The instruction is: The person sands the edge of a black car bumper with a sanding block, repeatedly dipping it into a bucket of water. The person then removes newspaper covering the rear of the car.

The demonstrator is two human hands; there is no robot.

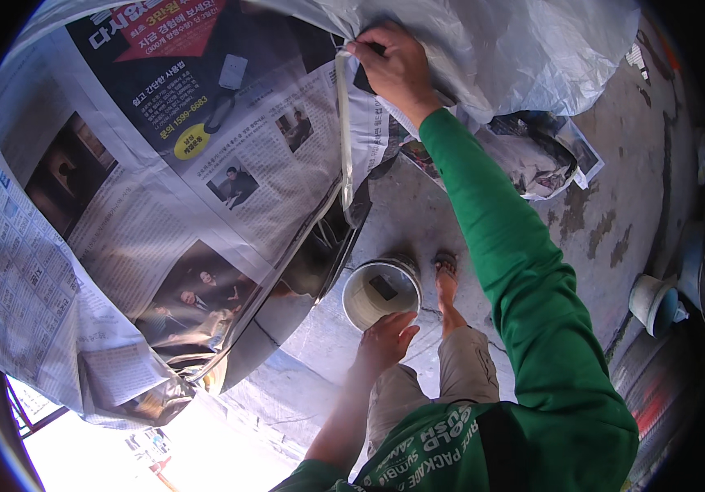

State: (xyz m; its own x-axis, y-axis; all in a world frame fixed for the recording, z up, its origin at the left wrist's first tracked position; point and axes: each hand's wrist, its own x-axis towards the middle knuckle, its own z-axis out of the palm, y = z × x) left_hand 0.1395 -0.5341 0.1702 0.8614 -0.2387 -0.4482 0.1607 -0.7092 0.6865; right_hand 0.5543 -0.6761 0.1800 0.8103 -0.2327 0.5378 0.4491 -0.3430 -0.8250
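closest in, the left hand (385, 338) hangs low by the person's beige trousers, fingers loose and slightly curled, holding nothing; it hovers just above the rim of a round white paint bucket (380, 291) standing on the stained concrete floor (615, 205), beside a sandalled foot (446, 271). farther up, the right hand (397, 67), at the end of a green sleeve, reaches to the top of a dark glossy car body panel (320, 254) wrapped in sheets of printed newspaper (164, 180). its fingers are pinched on a pale strip of masking tape (343, 123), which hangs down along the newspaper's edge where it meets a crinkled grey plastic sheet (500, 49). beyond lies more crumpled newspaper (541, 160) on the ground. to do this taping well, i judge the strip should be pulled straight, laid half on paper and half on plastic, and pressed flat from the top down so no gap or wrinkle is left.
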